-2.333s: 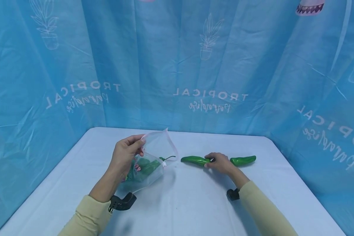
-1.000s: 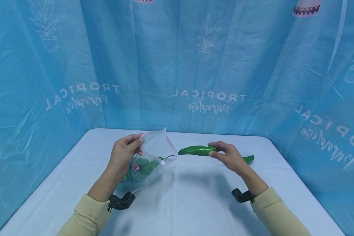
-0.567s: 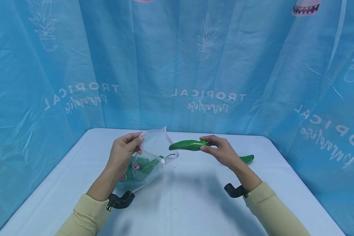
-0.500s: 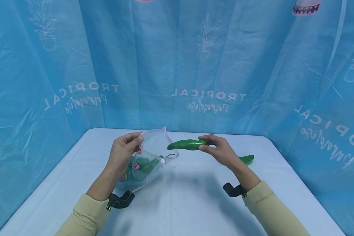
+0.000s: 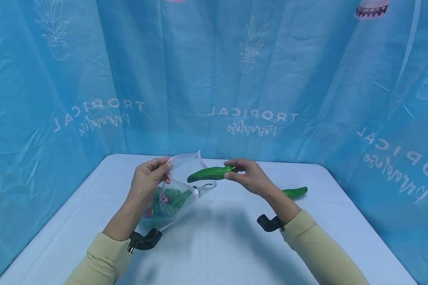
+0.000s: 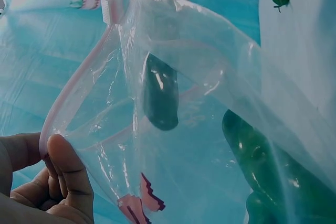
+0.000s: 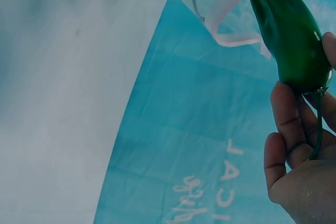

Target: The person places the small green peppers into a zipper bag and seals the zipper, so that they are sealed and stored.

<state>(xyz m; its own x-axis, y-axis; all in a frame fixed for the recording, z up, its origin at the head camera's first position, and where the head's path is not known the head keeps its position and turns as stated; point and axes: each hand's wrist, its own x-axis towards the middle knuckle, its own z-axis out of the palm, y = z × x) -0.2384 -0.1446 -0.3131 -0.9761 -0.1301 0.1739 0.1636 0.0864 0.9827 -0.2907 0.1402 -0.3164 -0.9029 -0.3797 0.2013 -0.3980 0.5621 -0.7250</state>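
My left hand pinches the pink-edged rim of a clear zip bag between thumb and fingers, and the mouth gapes to the right. Several green peppers lie inside, one stem poking toward the opening. With my right hand I hold another long green pepper at its stem end, its tip pointing left at the bag's mouth. In the left wrist view that pepper shows through the film. A white slider sits on the zip. One more green pepper lies behind my right wrist.
A white cloth covers the table. Blue printed curtain hangs close along the back and both sides. Black wrist cameras stick out below both hands.
My right hand has picked up the pepper from the table and carried it left to the bag's mouth. The left hand has stayed nearly in place, still holding the rim.
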